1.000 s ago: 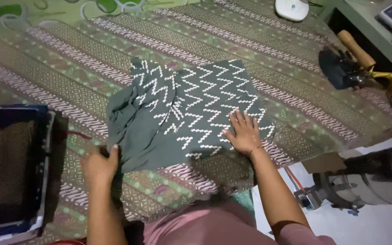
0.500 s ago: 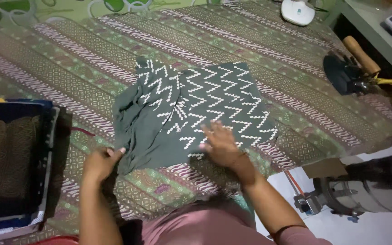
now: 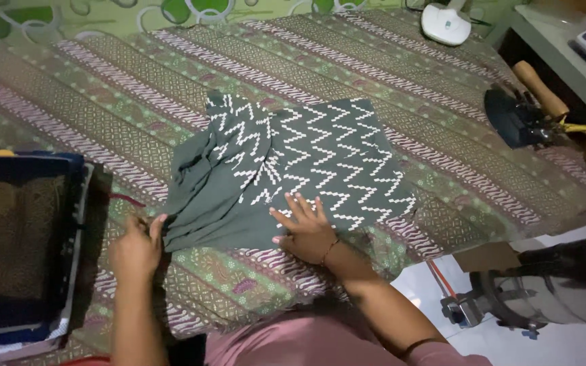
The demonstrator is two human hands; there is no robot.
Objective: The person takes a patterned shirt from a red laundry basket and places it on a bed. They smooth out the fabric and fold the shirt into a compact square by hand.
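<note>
Now left hand (image 3: 135,247) pinches green cloth (image 3: 286,169) corner; right hand (image 3: 306,227) flat, open on lower edge.

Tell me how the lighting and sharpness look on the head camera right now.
Head view: dim overall, left edge near the dark stack deep in shadow; the green zigzag cloth reads clearly; left hand and right hand slightly soft; white floor brightest, no glare.

Around the dark zigzag cloth (image 3: 293,169), the patterned bed cover (image 3: 123,88) lies bare beyond and to its right. Left of it stands a dark box (image 3: 25,237); far right, an iron (image 3: 520,115).
</note>
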